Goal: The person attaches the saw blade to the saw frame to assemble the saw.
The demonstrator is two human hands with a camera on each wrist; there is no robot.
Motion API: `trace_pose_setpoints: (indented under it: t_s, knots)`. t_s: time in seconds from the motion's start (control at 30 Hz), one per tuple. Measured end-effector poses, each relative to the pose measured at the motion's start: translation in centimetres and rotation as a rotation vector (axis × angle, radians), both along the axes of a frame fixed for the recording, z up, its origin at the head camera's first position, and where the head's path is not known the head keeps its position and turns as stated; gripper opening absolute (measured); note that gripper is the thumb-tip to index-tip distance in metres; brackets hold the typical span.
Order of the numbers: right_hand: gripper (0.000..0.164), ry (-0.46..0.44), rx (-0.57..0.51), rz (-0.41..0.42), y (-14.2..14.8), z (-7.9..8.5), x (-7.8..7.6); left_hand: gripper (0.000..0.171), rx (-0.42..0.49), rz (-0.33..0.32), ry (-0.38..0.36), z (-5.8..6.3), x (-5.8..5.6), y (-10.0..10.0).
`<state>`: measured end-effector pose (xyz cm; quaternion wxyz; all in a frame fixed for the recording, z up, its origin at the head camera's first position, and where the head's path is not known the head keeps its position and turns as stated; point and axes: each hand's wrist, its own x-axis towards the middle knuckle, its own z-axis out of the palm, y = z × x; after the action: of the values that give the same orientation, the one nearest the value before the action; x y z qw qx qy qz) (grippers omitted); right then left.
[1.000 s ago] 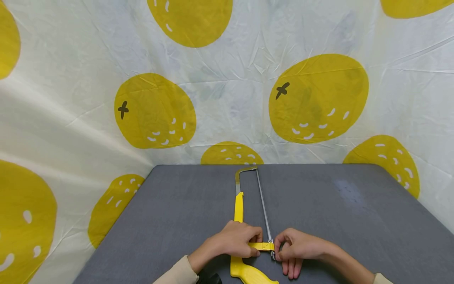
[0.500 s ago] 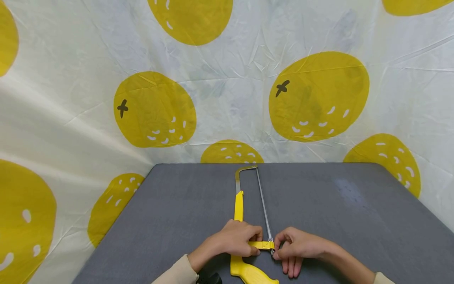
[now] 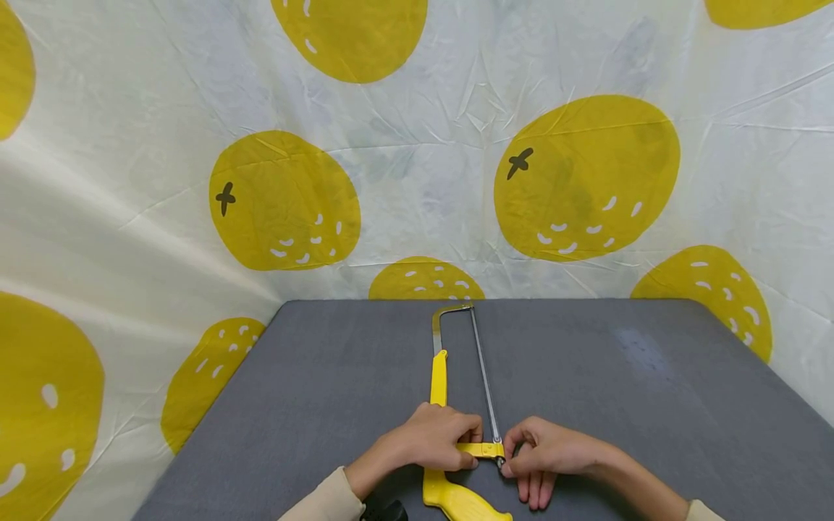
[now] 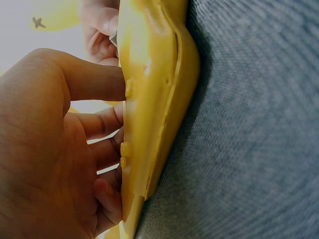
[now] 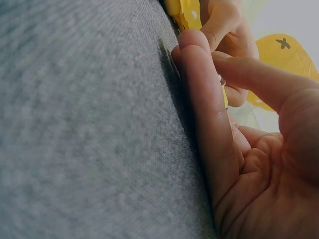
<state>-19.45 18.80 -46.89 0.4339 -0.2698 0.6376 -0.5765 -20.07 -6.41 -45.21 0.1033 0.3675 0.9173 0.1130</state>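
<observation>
A hacksaw [image 3: 439, 380] with a yellow frame lies on the grey surface, its curved metal end pointing away and its yellow handle [image 3: 464, 501] toward me. Along its right side runs the thin blade [image 3: 484, 373]. My left hand [image 3: 430, 438] grips the frame near the handle, thumb and fingers on the yellow crosspiece [image 3: 482, 451]; the left wrist view shows those fingers against the frame's edge [image 4: 149, 114]. At the crosspiece's right end, thumb and index finger of my right hand [image 3: 554, 450] pinch the small metal nut [image 3: 500, 461], mostly covered by the fingertips.
The grey padded surface [image 3: 352, 369] stretches away to a cloth [image 3: 423, 188] printed with yellow fruit, which hangs behind and at both sides. A black object [image 3: 386, 512] shows at the bottom edge beside the left sleeve [image 3: 329, 499].
The right thumb has shifted slightly over the metal nut, which shows less than one second ago. Left hand and hacksaw stay in place; the head view has tipped very slightly.
</observation>
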Motion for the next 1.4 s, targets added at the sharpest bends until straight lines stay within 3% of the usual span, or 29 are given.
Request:
trace_pose_setpoints:
  t_s: [0.7,1.4]
  knots:
    - [0.008,0.023,0.019,-0.044,-0.31,-0.16,0.25,0.014,0.008,-0.009,0.010,-0.20,-0.15,-0.04]
    - [0.011,0.016,0.015,-0.028,-0.20,0.25,0.29,0.013,0.003,-0.002,0.003,-0.05,-0.05,-0.01]
